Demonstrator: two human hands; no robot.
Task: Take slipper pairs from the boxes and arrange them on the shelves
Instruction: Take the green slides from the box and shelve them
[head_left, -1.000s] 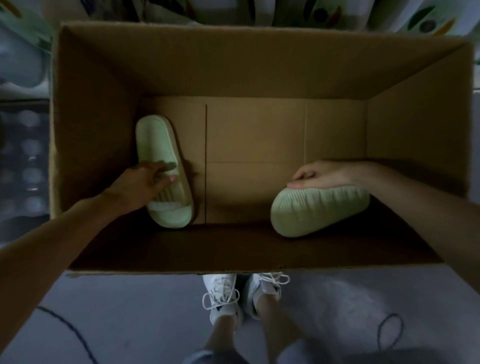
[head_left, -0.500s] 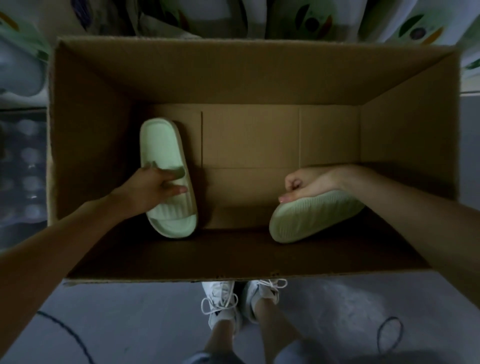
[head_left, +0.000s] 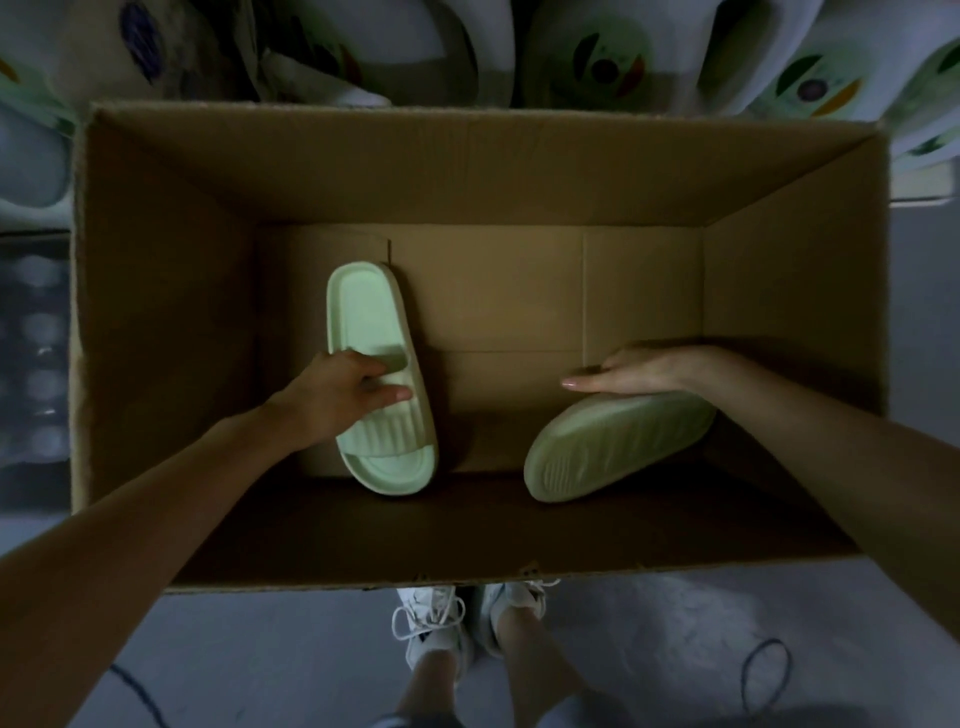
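Cardboard box (head_left: 156, 312) is holding both pale green slippers. The left hand (head_left: 337, 400) is gripping the strap of the flat slipper (head_left: 363, 312) on its floor; the right hand (head_left: 639, 371), fingers straight, is resting along the tilted slipper (head_left: 613, 447), sole showing, toward the right wall.

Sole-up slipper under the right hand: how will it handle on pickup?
Likely light and squashy: the slipper looks like thick moulded foam. Ribbed sole should grip. It stands tilted on edge, so it may flop flat if the right hand lets go.
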